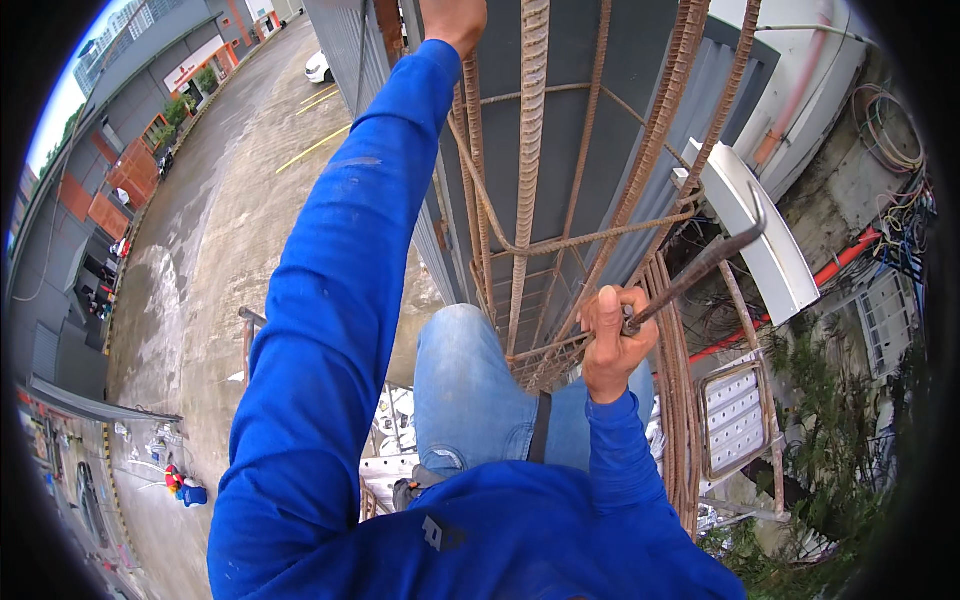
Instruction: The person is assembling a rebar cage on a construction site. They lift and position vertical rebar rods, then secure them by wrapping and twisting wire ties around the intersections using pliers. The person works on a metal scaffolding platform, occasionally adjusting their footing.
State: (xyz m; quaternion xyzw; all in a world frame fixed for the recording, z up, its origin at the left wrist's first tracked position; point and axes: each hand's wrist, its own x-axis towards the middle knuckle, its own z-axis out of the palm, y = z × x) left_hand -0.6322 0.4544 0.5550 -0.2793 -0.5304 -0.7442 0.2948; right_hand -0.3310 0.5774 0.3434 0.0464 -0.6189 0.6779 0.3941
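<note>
My right hand (615,345) is closed round a dark steel bar (695,275), its thumb lying up along the grip. The bar slants away to the right and ends in a curved hook. Vertical ribbed rebars (533,110) rise in front of me, crossed by a bent rebar tie (600,237) above my right hand. My left hand (455,22) reaches up to the top edge, beside the left rebars and a grey metal panel. Its fingers are cut off there, so their hold is hidden.
I am high above a paved yard (215,240). A bundle of rods (677,400) stands right of my knees, beside a perforated metal platform (735,415). A white curved panel (755,230), loose cables (890,130) and plants (840,450) lie farther right. A person (185,487) is below left.
</note>
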